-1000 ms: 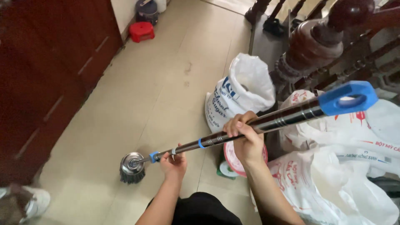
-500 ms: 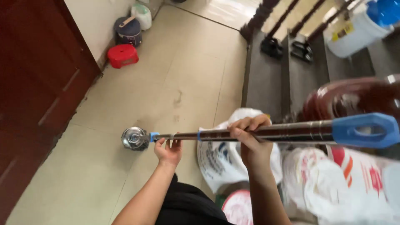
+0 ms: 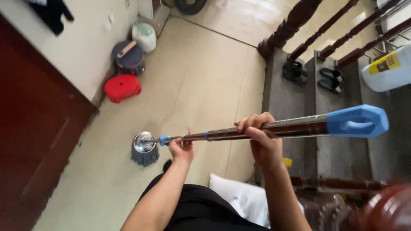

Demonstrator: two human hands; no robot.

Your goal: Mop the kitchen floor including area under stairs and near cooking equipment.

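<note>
Swung leftward, mop pole (image 3: 239, 132) stays clenched between left hand (image 3: 182, 149) and right hand (image 3: 261, 139).

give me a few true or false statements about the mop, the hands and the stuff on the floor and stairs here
1. Both hands grip the mop pole. True: the left hand holds it near the head end, the right hand further up the mop pole.
2. The grip at the pole's top end is red. False: the end grip is blue.
3. The mop head is by the floor, grey strands under a metal disc. True.
4. A red stool stands by the wall. True.
5. The stair steps are bare. False: dark sandals sit on them.
6. The right hand holds a white jug. False: the white jug stands apart on the stairs.
</note>
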